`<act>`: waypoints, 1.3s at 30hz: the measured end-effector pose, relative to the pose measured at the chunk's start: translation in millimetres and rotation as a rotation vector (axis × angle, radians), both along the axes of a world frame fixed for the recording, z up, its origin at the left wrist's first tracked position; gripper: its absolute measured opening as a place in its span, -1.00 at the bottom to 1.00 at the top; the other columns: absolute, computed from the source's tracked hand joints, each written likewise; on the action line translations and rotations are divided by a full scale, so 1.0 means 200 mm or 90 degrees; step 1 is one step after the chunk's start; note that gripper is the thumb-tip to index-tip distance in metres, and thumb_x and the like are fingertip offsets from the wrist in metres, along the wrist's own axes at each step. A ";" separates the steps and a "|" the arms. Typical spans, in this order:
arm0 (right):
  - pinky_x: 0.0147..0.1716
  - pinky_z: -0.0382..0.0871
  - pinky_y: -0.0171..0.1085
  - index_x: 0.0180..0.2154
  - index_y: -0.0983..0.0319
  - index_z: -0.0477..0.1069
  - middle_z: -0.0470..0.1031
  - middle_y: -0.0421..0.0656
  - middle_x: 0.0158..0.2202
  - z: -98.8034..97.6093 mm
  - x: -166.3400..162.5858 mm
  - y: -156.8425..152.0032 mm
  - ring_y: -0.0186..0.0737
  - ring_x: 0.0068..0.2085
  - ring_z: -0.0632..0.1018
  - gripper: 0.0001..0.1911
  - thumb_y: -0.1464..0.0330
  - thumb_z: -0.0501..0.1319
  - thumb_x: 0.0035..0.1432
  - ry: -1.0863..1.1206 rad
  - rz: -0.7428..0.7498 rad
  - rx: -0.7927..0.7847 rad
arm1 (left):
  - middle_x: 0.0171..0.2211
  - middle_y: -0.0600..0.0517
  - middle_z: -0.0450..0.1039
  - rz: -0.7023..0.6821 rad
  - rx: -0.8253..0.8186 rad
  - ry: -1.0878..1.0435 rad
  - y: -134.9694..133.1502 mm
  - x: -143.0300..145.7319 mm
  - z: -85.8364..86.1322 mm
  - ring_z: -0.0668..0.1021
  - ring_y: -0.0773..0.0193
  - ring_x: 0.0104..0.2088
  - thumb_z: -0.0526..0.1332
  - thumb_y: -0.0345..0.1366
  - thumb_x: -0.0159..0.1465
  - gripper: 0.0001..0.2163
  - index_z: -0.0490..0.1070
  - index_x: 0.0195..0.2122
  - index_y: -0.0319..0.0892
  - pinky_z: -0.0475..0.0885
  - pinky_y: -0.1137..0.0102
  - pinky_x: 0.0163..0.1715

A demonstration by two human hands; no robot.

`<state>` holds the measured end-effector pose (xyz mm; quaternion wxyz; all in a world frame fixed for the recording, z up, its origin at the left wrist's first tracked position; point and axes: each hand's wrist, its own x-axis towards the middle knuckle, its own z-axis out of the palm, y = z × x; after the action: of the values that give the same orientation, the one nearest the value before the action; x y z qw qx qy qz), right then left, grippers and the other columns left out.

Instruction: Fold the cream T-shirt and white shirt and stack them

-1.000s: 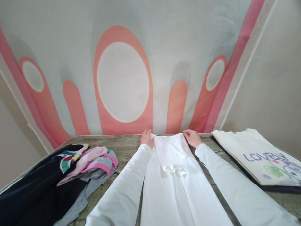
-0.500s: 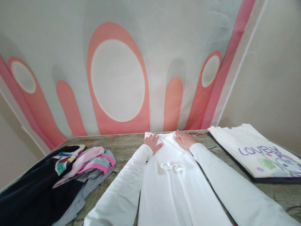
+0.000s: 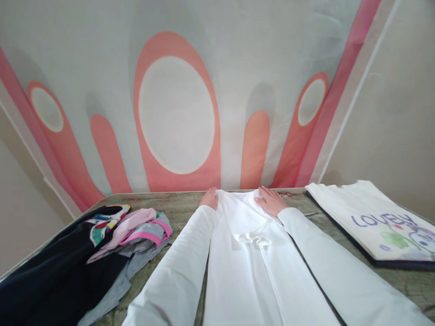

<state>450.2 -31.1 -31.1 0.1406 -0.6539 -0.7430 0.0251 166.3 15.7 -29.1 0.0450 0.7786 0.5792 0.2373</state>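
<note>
Lying flat along the middle of the tabletop (image 3: 185, 209): a white garment (image 3: 257, 271), smooth, with a faint sheen. Looks narrow at the far edge of the tabletop, widens toward the near side, and runs out of view at the bottom. Dips slightly along the far edge, between two corners. Bears a gathered ruffle (image 3: 254, 239), bow-like, with long soft folds running down from there.

At the far left corner, touching the cloth, the left hand (image 3: 209, 198), fingertips partly hidden; cannot tell whether pinching or only resting. On the far right corner, the right hand (image 3: 271, 202), fingers stretched out over the fabric. White sleeves (image 3: 178, 269) down both sides of the garment.

Farther right, well apart, a cream cloth (image 3: 377, 233) on top of a dark layer (image 3: 403, 266). Reads "LOVELY" in purple hand-drawn capitals, above a green patch, a pink spot and a purple-outlined drawing. To the left, in a loose heap, a black garment (image 3: 57, 273) with a multicoloured print (image 3: 103, 229), pink cloth (image 3: 134, 222) and grey cloth (image 3: 117, 297). Behind, a grey backdrop (image 3: 231, 62) with coral shapes.
</note>
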 end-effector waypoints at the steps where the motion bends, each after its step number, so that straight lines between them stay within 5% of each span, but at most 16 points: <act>1: 0.12 -0.09 -0.09 0.19 0.26 -0.07 -0.07 -0.07 0.24 0.00 0.00 0.00 -0.08 0.20 0.03 -0.32 0.02 -0.18 0.15 0.008 0.003 0.023 | 0.06 -0.13 0.24 0.019 0.010 -0.005 0.01 -0.02 0.00 0.28 0.21 0.07 -0.04 -0.45 0.23 -0.65 0.22 0.05 -0.32 0.13 0.36 0.06; 7: 0.13 -0.06 -0.11 0.15 0.28 0.05 0.05 -0.08 0.20 0.02 0.01 -0.02 -0.09 0.18 0.09 -0.39 0.07 -0.15 0.17 0.016 0.053 0.112 | -0.07 -0.02 0.37 0.039 0.062 -0.019 0.02 -0.09 0.05 0.36 0.22 -0.03 -0.02 -0.50 0.19 -0.68 0.38 -0.09 -0.19 0.21 0.34 0.00; 16: 0.11 -0.06 -0.02 0.12 0.18 0.13 0.10 -0.18 0.18 0.01 0.00 -0.03 -0.07 0.19 0.06 -0.44 0.06 -0.17 0.18 -0.012 0.081 0.054 | -0.17 0.01 0.36 0.051 0.037 -0.006 -0.01 -0.06 0.07 0.34 0.11 -0.08 0.05 -0.24 0.21 -0.78 0.45 -0.20 0.01 0.22 0.17 -0.07; 22: 0.12 -0.02 -0.07 0.05 0.28 0.24 0.21 -0.10 0.12 0.01 0.03 -0.02 -0.10 0.16 0.14 -0.48 0.14 -0.12 0.18 0.030 0.086 0.124 | -0.10 -0.11 0.28 0.060 0.052 -0.024 -0.07 -0.03 0.10 0.26 0.00 0.01 0.09 -0.30 0.17 -0.76 0.40 -0.14 -0.11 0.18 0.05 -0.04; 27: 0.11 0.04 -0.08 0.03 0.30 0.26 0.26 -0.06 0.09 0.03 0.03 -0.04 -0.11 0.13 0.20 -0.53 0.23 0.00 0.13 0.051 0.133 0.172 | 0.03 -0.14 0.22 -0.053 0.057 -0.041 -0.10 0.00 0.31 0.23 0.12 0.08 0.10 -0.43 0.12 -0.69 0.35 -0.07 -0.26 0.14 0.23 0.07; 31: 0.10 0.09 -0.14 -0.02 0.27 0.32 0.31 -0.06 0.05 0.02 0.01 -0.06 -0.14 0.07 0.30 -0.59 0.26 0.03 0.11 0.055 0.207 0.160 | 0.04 -0.06 0.27 -0.243 -0.009 -0.073 -0.21 0.03 0.49 0.33 0.26 0.03 -0.02 -0.38 0.21 -0.63 0.22 0.06 -0.24 0.23 0.36 0.02; 34: 0.09 0.11 -0.16 -0.02 0.27 0.32 0.30 -0.05 0.06 0.01 0.00 -0.07 -0.15 0.07 0.30 -0.58 0.24 0.01 0.13 0.060 0.208 0.138 | 0.11 -0.13 0.18 -0.340 -0.097 -0.025 -0.37 0.05 0.44 0.25 0.21 0.10 -0.07 -0.28 0.25 -0.60 0.18 0.09 -0.32 0.13 0.34 0.09; 39: 0.10 0.08 -0.19 -0.02 0.27 0.32 0.28 -0.05 0.08 0.02 0.02 -0.08 -0.16 0.09 0.28 -0.57 0.22 0.01 0.13 0.095 0.181 0.099 | 0.21 -0.16 -0.10 -0.299 -0.089 0.141 -0.59 0.08 0.17 0.01 0.15 0.20 -0.12 -0.07 0.28 -0.47 0.03 0.16 -0.35 -0.04 0.27 0.15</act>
<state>453.5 -47.2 -27.1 0.2408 -0.5260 -0.8149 0.0359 182.4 -102.7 5.3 0.0889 0.9077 0.3993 0.0933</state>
